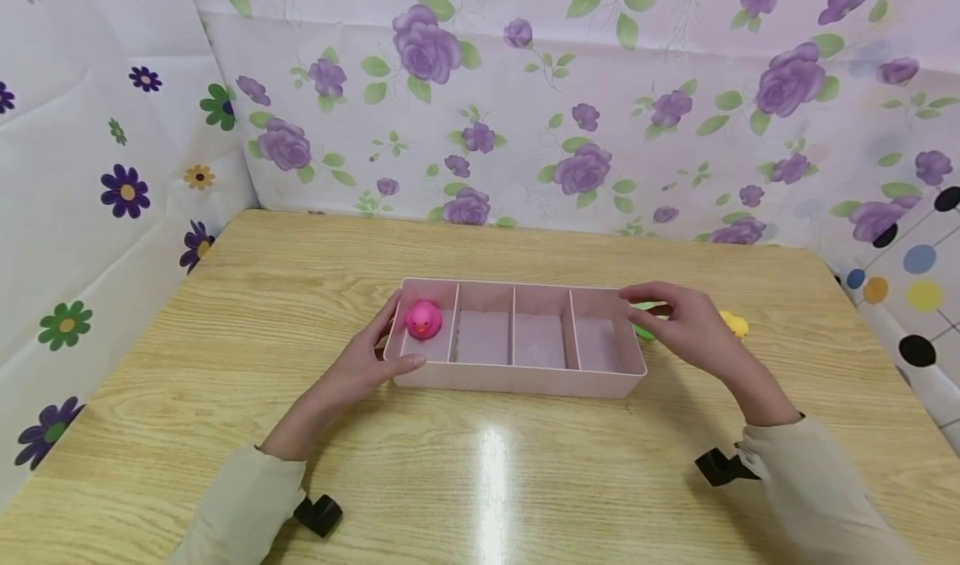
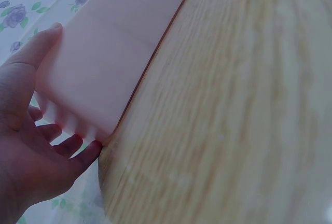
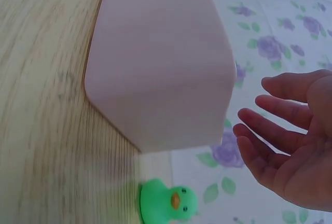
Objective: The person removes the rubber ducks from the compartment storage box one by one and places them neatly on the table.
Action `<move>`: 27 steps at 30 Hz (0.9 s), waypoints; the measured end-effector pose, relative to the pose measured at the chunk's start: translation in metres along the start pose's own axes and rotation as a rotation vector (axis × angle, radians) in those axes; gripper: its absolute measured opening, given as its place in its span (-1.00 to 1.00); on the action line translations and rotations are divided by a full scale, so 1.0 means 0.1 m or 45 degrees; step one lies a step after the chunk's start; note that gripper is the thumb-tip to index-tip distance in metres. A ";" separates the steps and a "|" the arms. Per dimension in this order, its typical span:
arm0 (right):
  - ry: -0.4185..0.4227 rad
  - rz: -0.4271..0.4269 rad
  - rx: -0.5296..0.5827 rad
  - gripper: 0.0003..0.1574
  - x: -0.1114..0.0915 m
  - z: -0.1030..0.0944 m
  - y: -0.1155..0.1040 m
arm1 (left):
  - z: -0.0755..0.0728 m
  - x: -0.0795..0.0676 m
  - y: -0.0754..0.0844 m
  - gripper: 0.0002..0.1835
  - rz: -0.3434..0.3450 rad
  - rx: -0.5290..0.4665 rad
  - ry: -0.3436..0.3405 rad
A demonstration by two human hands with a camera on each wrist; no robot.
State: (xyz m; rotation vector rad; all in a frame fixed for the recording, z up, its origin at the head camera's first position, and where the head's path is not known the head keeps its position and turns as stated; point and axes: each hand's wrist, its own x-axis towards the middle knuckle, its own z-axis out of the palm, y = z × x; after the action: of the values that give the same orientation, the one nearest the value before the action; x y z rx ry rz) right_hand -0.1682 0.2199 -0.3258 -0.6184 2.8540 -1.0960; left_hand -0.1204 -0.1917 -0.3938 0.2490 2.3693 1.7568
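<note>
A pale pink divided box [image 1: 517,380] sits on the table, with a pink toy duck [image 1: 423,320] in its leftmost compartment; the other compartments hold nothing. At its left end my left hand [image 1: 366,372] grips it, thumb over the front rim and fingers against the end wall, as the left wrist view also shows. Beyond the right end is my right hand [image 3: 298,136], fingers loosely bent and apart from the wall. A green toy duck [image 3: 162,203] stands on the table just past that end; my right hand partly hides it in the head view.
A small yellow toy [image 1: 735,324] lies farther right on the wooden table [image 1: 420,473], behind my right wrist. Flowered cloth [image 1: 487,90] hangs along the back edge, with more patterned cloth at both sides. Black wrist mounts [image 1: 320,515] stick out below the sleeves.
</note>
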 end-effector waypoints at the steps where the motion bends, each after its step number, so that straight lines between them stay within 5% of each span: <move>1: -0.003 -0.007 0.001 -0.62 0.01 0.02 -0.02 | 0.00 0.00 0.00 0.06 0.000 0.000 0.001; 27: -0.165 -0.128 0.189 -0.58 0.38 0.48 -0.50 | -0.01 -0.01 0.00 0.05 0.002 0.001 0.000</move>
State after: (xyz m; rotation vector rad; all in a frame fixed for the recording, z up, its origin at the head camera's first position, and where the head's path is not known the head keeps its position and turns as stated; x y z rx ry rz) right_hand -0.1782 0.1413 -0.3246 -0.7976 2.6300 -1.2201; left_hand -0.1199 -0.1927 -0.3937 0.2512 2.3707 1.7571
